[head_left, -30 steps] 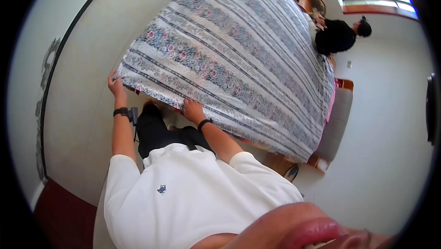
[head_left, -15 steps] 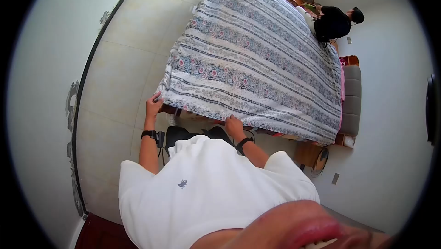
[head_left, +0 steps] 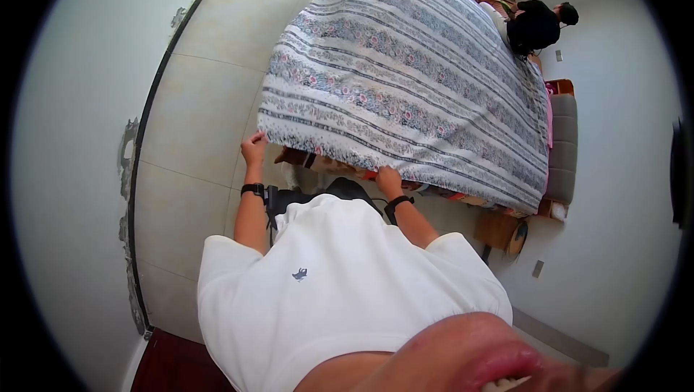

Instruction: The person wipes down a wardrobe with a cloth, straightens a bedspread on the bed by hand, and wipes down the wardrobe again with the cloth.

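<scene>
Head view: sheet in left hand and right hand.

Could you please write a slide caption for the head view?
Left hand at the corner, right hand along the edge, gripping a striped floral sheet.

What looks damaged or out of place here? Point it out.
Ragged grey patches mar the pale wall at the picture's left, as though its surface has flaked or been roughly filled. The striped floral sheet is a little rippled, with no spill visible.

Both arms reach forward, left fingers pinched, right fingers apparently curled.
</scene>
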A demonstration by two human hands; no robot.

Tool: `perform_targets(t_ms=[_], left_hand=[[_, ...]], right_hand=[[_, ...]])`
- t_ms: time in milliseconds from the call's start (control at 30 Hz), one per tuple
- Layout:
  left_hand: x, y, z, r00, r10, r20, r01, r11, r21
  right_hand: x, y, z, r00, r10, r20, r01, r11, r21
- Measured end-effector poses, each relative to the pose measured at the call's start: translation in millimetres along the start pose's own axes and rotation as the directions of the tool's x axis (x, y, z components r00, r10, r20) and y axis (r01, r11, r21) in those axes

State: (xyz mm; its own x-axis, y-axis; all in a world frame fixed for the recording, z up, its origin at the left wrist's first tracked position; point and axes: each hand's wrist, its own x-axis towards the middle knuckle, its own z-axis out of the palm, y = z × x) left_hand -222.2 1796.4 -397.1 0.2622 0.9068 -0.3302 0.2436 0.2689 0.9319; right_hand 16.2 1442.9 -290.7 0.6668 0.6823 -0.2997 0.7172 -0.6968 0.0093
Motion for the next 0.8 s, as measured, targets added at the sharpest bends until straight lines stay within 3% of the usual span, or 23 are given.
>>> perform_targets(t_ms=[33, 100, 133, 200, 333, 400, 500, 567, 633, 700, 800], left_hand=[[2, -14, 1, 1.000, 0.004, -0.006, -0.004, 1.000, 0.003], [5, -30, -4, 0.989, -0.148, 0.002, 0.139, 0.930, 0.341], [6, -24, -6, 0.990, -0.144, -0.001, 0.136, 0.929, 0.345], [1, 0, -6, 0.999, 0.043, -0.025, -0.032, 0.938, 0.344], [-3, 35, -18, 1.000, 0.008, 0.001, -0.008, 0.988, 0.153], [-8, 33, -27, 1.000, -0.003, -0.023, 0.010, 0.948, 0.317], [4, -45, -44, 0.985, -0.082, -0.150, 0.145, 0.869, 0.473], [11, -57, -59, 0.980, -0.128, -0.150, 0.181, 0.885, 0.430], [11, -50, -65, 0.974, -0.176, -0.142, 0.218, 0.895, 0.389], [6, -16, -70, 0.966, -0.257, 0.033, 0.246, 0.951, 0.187], [15, -38, -57, 0.956, -0.271, 0.116, 0.249, 0.953, 0.173]], right_hand=[[-2, -3, 2, 1.000, 0.004, 0.004, -0.004, 1.000, 0.005], [-1, -6, 6, 1.000, -0.005, 0.013, 0.005, 1.000, 0.017], [0, -7, 7, 1.000, -0.004, 0.024, 0.004, 1.000, 0.020], [8, -7, 7, 0.997, -0.032, 0.075, 0.034, 0.999, -0.023], [10, -13, -2, 0.984, -0.018, 0.178, 0.035, 0.995, -0.092], [15, -15, 6, 0.973, -0.001, 0.230, 0.025, 0.994, -0.103], [24, -18, 10, 0.962, 0.021, 0.271, -0.004, 0.998, -0.062], [27, -16, 11, 0.955, 0.029, 0.295, -0.016, 0.999, -0.047], [27, -16, 7, 0.981, -0.046, 0.186, 0.047, 0.999, -0.005], [30, -12, 6, 0.975, -0.079, 0.209, 0.082, 0.997, -0.007], [32, -2, 23, 0.966, -0.122, 0.230, 0.143, 0.987, -0.079]])
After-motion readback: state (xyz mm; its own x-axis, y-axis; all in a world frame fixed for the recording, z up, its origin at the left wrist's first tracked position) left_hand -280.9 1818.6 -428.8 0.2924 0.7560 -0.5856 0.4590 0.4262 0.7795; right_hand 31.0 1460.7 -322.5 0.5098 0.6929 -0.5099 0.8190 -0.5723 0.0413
